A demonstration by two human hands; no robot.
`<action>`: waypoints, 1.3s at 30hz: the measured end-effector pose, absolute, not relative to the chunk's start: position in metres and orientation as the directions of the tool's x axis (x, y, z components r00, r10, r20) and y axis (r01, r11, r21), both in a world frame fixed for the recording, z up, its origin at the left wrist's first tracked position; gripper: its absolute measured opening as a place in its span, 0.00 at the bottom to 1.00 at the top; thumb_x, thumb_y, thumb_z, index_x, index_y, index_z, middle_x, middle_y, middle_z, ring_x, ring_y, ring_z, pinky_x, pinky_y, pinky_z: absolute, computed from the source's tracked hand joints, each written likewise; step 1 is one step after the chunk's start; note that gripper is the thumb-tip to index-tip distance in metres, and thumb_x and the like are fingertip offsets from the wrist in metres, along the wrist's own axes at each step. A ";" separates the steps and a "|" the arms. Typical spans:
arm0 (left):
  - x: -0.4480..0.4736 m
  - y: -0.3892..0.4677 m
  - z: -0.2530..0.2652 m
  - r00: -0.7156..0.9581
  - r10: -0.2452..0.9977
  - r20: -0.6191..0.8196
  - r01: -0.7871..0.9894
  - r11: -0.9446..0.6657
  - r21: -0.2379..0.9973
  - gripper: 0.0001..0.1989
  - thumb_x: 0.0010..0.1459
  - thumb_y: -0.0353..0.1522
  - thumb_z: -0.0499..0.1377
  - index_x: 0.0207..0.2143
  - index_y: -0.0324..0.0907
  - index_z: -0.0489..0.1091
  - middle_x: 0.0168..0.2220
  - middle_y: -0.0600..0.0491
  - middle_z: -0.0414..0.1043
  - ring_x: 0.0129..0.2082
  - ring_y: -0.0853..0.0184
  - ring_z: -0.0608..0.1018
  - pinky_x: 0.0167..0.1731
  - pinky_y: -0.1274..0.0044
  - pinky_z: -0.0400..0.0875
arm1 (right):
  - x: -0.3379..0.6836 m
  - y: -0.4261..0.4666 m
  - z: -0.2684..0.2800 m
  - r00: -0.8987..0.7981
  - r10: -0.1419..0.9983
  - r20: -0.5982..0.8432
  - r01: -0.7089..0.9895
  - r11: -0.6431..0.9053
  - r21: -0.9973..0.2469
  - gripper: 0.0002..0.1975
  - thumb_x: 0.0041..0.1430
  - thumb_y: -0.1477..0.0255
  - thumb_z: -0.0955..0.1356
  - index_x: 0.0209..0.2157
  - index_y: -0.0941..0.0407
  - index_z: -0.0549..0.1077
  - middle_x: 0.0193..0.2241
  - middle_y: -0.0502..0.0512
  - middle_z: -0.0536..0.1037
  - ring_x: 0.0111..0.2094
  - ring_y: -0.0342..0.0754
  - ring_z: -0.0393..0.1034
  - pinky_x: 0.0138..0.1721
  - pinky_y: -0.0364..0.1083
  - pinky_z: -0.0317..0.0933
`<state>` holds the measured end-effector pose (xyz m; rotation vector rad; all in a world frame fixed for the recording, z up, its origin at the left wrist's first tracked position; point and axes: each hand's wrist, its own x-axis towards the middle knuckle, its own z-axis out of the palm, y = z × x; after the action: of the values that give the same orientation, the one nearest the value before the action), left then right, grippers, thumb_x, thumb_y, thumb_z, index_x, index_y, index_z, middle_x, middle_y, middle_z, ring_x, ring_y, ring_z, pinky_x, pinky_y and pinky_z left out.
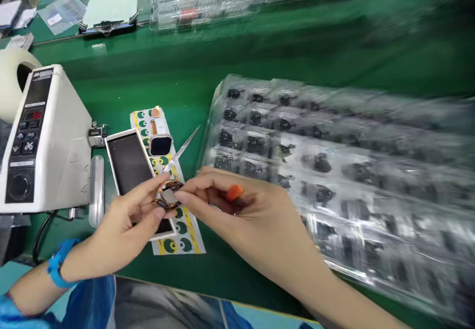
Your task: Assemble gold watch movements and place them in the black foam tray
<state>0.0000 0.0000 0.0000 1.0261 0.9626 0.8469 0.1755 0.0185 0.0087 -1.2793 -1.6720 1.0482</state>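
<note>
Component (pixel 169 197) between 2 hands (pixel 120 227), touching fingertips (pixel 159 213) of both.

A bright blue wristband (pixel 55 268) is worn with blue and grey clothing (pixel 94 302).

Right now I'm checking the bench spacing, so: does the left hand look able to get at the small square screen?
Likely yes: the small square screen lies uncovered just beyond the left hand, though those fingers hold a small part.
</note>
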 end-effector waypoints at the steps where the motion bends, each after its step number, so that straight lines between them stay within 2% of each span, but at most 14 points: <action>1: 0.000 -0.001 0.000 0.352 0.903 -0.246 -0.116 0.303 0.946 0.21 0.63 0.26 0.56 0.57 0.50 0.68 0.33 0.59 0.74 0.35 0.77 0.76 0.49 0.84 0.73 | 0.176 0.018 0.009 -0.192 0.978 0.086 0.351 0.150 -0.924 0.10 0.58 0.75 0.68 0.22 0.55 0.72 0.19 0.46 0.69 0.19 0.40 0.59 0.19 0.41 0.50; 6: 0.001 -0.002 -0.001 0.388 0.893 -0.230 -0.130 0.300 0.945 0.21 0.63 0.25 0.56 0.57 0.48 0.67 0.44 0.55 0.78 0.46 0.73 0.77 0.50 0.84 0.72 | 0.178 0.018 0.008 -0.187 0.976 0.112 0.381 0.177 -0.908 0.10 0.58 0.75 0.68 0.22 0.54 0.72 0.18 0.47 0.69 0.20 0.41 0.61 0.20 0.42 0.51; 9: 0.003 -0.001 -0.001 0.388 0.898 -0.208 -0.137 0.279 0.950 0.19 0.62 0.24 0.56 0.54 0.46 0.68 0.47 0.53 0.78 0.47 0.71 0.78 0.50 0.81 0.73 | 0.176 0.017 0.006 -0.192 0.969 0.159 0.392 0.224 -0.892 0.11 0.57 0.76 0.68 0.21 0.54 0.72 0.17 0.46 0.67 0.19 0.40 0.58 0.19 0.42 0.49; 14: 0.005 -0.001 -0.001 0.342 0.916 -0.207 -0.140 0.268 0.953 0.15 0.62 0.24 0.56 0.51 0.43 0.68 0.43 0.52 0.79 0.44 0.71 0.80 0.47 0.82 0.74 | 0.175 0.014 0.003 -0.183 0.960 0.210 0.452 0.272 -0.850 0.09 0.57 0.77 0.67 0.24 0.54 0.73 0.17 0.45 0.68 0.18 0.39 0.56 0.17 0.42 0.45; 19: 0.010 0.000 0.002 0.290 0.927 -0.237 -0.142 0.287 0.947 0.13 0.60 0.23 0.57 0.47 0.42 0.69 0.37 0.54 0.81 0.37 0.73 0.81 0.41 0.84 0.76 | 0.173 0.012 0.001 -0.189 0.947 0.258 0.472 0.318 -0.822 0.09 0.58 0.78 0.67 0.25 0.54 0.72 0.20 0.46 0.70 0.19 0.40 0.60 0.18 0.42 0.49; 23: 0.016 0.004 0.004 0.181 0.951 -0.249 -0.161 0.279 0.947 0.08 0.56 0.25 0.61 0.39 0.41 0.70 0.28 0.56 0.79 0.29 0.74 0.81 0.32 0.87 0.76 | 0.171 0.010 -0.005 -0.190 0.914 0.358 0.495 0.404 -0.769 0.07 0.60 0.77 0.67 0.28 0.54 0.70 0.22 0.47 0.71 0.22 0.41 0.64 0.21 0.42 0.55; 26: 0.019 0.006 0.003 0.122 0.959 -0.257 -0.159 0.274 0.948 0.07 0.55 0.28 0.63 0.37 0.40 0.69 0.25 0.57 0.78 0.25 0.74 0.80 0.27 0.86 0.76 | 0.170 0.010 -0.008 -0.170 0.903 0.394 0.536 0.420 -0.732 0.02 0.61 0.75 0.67 0.34 0.54 0.69 0.23 0.47 0.69 0.22 0.41 0.63 0.20 0.41 0.55; 28: 0.018 0.006 0.002 0.128 0.955 -0.267 -0.145 0.284 0.948 0.08 0.55 0.30 0.63 0.37 0.40 0.68 0.25 0.56 0.78 0.25 0.72 0.80 0.28 0.83 0.77 | 0.170 0.011 -0.007 -0.204 0.913 0.352 0.536 0.405 -0.741 0.02 0.61 0.75 0.66 0.35 0.54 0.69 0.24 0.47 0.67 0.21 0.40 0.60 0.20 0.41 0.54; 31: 0.012 0.004 0.001 0.150 0.963 -0.223 -0.032 0.230 0.973 0.06 0.59 0.31 0.60 0.39 0.41 0.67 0.25 0.56 0.76 0.25 0.71 0.79 0.28 0.81 0.76 | 0.169 0.014 -0.003 -0.272 0.921 0.281 0.495 0.384 -0.780 0.07 0.60 0.78 0.65 0.28 0.55 0.66 0.21 0.45 0.64 0.19 0.39 0.56 0.19 0.39 0.52; 33: 0.007 0.003 0.003 0.204 0.969 -0.139 0.166 0.105 0.981 0.05 0.60 0.29 0.57 0.41 0.42 0.68 0.28 0.55 0.76 0.26 0.71 0.77 0.28 0.81 0.73 | 0.169 0.016 -0.002 -0.299 0.914 0.274 0.488 0.393 -0.780 0.10 0.60 0.80 0.64 0.26 0.55 0.63 0.21 0.44 0.64 0.18 0.38 0.56 0.18 0.39 0.52; 35: 0.002 0.005 0.006 0.281 0.960 -0.024 0.396 -0.093 0.914 0.07 0.60 0.26 0.56 0.39 0.43 0.71 0.31 0.54 0.76 0.30 0.70 0.76 0.30 0.80 0.71 | 0.170 0.017 -0.003 -0.333 0.882 0.335 0.523 0.468 -0.712 0.09 0.60 0.80 0.63 0.27 0.55 0.63 0.22 0.46 0.67 0.18 0.38 0.57 0.18 0.39 0.52; 37: -0.001 0.007 0.010 0.294 0.951 0.096 0.531 -0.246 0.811 0.08 0.57 0.24 0.56 0.34 0.42 0.74 0.32 0.53 0.75 0.32 0.69 0.74 0.32 0.78 0.68 | 0.171 0.015 -0.006 -0.364 0.813 0.455 0.570 0.581 -0.581 0.08 0.62 0.79 0.62 0.29 0.56 0.66 0.23 0.49 0.70 0.19 0.40 0.59 0.17 0.41 0.51; 39: -0.002 0.009 0.014 0.222 0.965 0.143 0.534 -0.243 0.810 0.08 0.54 0.23 0.57 0.30 0.41 0.74 0.29 0.53 0.72 0.30 0.69 0.73 0.30 0.78 0.67 | 0.173 0.007 -0.009 -0.374 0.757 0.535 0.599 0.638 -0.484 0.06 0.63 0.76 0.63 0.31 0.55 0.69 0.22 0.50 0.71 0.20 0.42 0.62 0.18 0.42 0.52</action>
<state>-0.0019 0.0093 0.0139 1.8734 1.3809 0.8838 0.1725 0.0074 -0.0089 -1.0543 -2.1014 0.2677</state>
